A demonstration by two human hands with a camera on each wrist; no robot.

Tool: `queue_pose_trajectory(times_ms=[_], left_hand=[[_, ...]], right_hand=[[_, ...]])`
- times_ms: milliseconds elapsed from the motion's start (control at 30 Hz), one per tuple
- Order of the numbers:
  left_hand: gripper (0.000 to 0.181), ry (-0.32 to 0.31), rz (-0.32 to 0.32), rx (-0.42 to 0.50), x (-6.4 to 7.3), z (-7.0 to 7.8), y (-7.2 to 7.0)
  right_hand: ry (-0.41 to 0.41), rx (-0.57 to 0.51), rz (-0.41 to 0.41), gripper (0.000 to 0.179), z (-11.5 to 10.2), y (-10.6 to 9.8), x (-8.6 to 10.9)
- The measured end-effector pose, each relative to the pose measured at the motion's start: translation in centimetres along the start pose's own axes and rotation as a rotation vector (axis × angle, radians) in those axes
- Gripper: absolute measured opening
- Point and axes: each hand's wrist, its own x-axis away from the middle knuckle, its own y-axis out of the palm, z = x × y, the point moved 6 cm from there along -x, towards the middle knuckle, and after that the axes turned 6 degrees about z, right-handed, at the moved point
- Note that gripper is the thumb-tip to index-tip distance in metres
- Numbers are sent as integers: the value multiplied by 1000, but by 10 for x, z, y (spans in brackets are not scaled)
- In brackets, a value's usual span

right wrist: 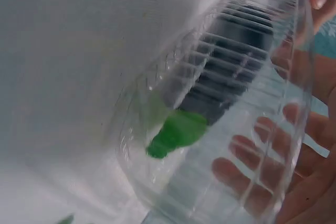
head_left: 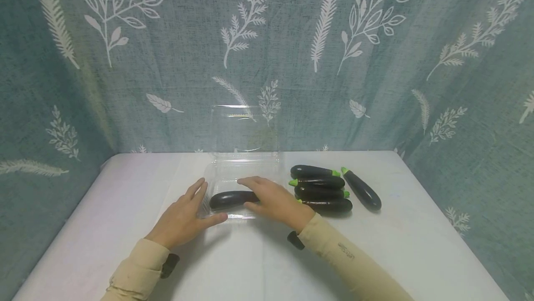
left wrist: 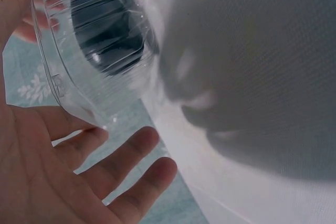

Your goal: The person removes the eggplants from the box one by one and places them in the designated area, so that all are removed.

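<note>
A clear plastic clamshell container (head_left: 250, 170) sits on the table, its lid (head_left: 246, 134) raised at the back. Inside its base lies one dark eggplant (head_left: 229, 200), whose green stem end (right wrist: 181, 132) shows through the ribbed wall in the right wrist view. My left hand (head_left: 181, 217) is at the container's left front corner, fingers extended along the side and thumb by the front rim. Over the eggplant's right end, my right hand (head_left: 275, 199) reaches into the base with its fingers spread and loose. Through the plastic, these fingers appear apart from the eggplant.
Several more eggplants lie to the right of the container, some stacked in a row (head_left: 319, 193) and one set at a slant (head_left: 362, 190). A white cloth covers the table (head_left: 400, 254). Behind it hangs a green leaf-patterned curtain (head_left: 187, 60).
</note>
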Motion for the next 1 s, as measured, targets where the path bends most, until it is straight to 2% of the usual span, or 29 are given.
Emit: queue_pose_trajectory(times_ms=[167, 300, 667, 1000], left_hand=[[111, 5, 6, -2, 0, 1, -1], [111, 4, 8, -7, 0, 2, -2], [112, -5, -1, -1, 0, 1, -1], [112, 0, 1, 7, 0, 1, -1]], right_hand=[[35, -1, -57, 62, 1, 9, -4], [30, 11, -81, 61, -1, 13, -8], [-24, 62, -93, 54, -4, 19, -17], [-12, 81, -104, 42, -5, 24, -19]])
